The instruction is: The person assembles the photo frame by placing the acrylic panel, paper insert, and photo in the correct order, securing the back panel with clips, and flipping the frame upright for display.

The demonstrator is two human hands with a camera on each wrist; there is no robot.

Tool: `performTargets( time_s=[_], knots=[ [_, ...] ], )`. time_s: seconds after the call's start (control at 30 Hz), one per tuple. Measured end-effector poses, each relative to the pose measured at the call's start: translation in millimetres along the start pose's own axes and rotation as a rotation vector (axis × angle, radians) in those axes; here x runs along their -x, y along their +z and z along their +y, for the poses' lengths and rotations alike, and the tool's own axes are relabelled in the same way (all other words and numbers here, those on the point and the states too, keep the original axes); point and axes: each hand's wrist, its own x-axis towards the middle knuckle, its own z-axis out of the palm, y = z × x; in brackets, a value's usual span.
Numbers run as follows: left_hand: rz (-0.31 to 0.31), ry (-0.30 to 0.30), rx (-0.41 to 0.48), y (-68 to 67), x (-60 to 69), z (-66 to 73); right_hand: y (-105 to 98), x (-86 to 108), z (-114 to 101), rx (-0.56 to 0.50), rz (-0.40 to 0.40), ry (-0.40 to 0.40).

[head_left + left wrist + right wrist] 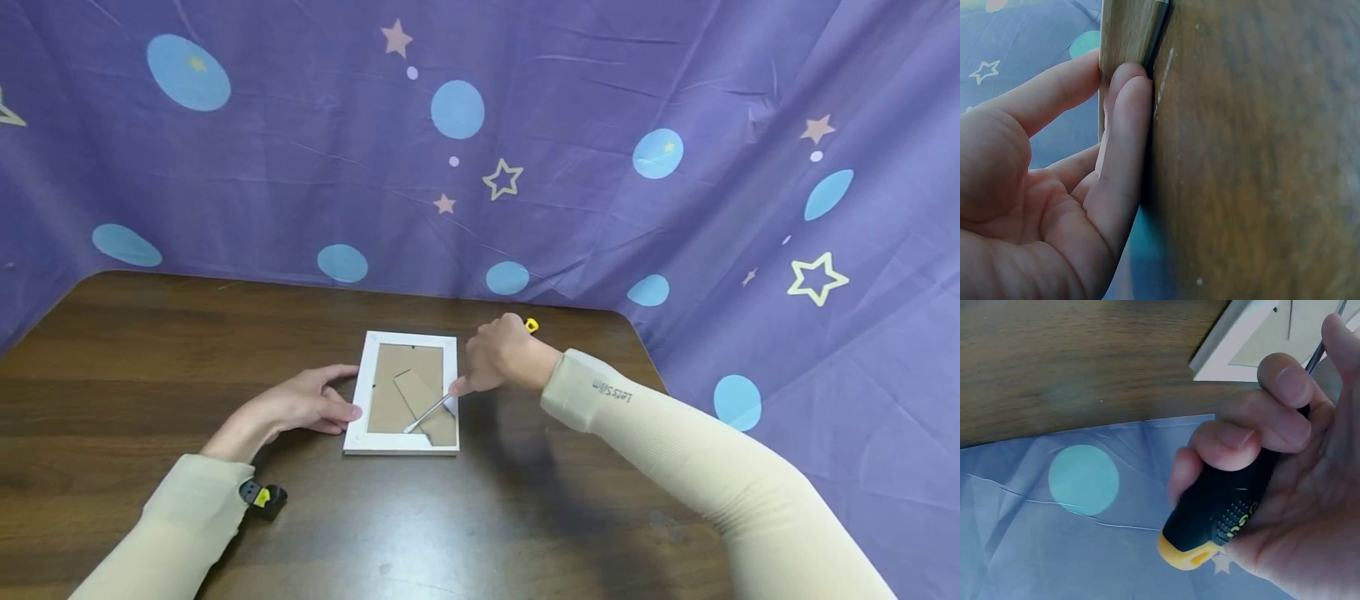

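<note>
A white picture frame (pixel 412 339) lies back side up on the table, with a brown backing board (pixel 388 392) and a stand leg (pixel 417 390) showing. My left hand (pixel 311 402) holds the frame's left side, thumb on the border near the lower corner; in the left wrist view its fingers lie against the frame's edge (pixel 1130 37). My right hand (pixel 498 354) grips a screwdriver (pixel 1204 509) by its black and yellow handle. The metal shaft (pixel 431 411) slants down across the backing, its tip over the stand leg's lower end, close to the bottom border. Contact there is unclear.
The dark wooden table (pixel 300 533) extends around the frame. A purple curtain (pixel 525 233) with blue dots and stars hangs along the back and right edges. A black strap piece (pixel 264 498) sits at the left wrist.
</note>
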Motion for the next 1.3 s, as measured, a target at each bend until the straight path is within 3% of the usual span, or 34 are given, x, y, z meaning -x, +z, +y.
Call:
performTargets(
  time_s=[0.53,0.77,1.3],
  knots=[
    [0.009,-0.007,-0.001,4.0,2.5,-1.1,26,-9.8,10,-0.291,-0.166,-0.003],
    [0.001,0.001,0.001,1.5,1.0,0.4,42,-12.4,15,-0.465,-0.291,-0.028],
    [0.0,0.01,-0.001,2.2,1.1,0.3,57,-18.1,14,-0.619,-0.477,-0.083]
  ],
)
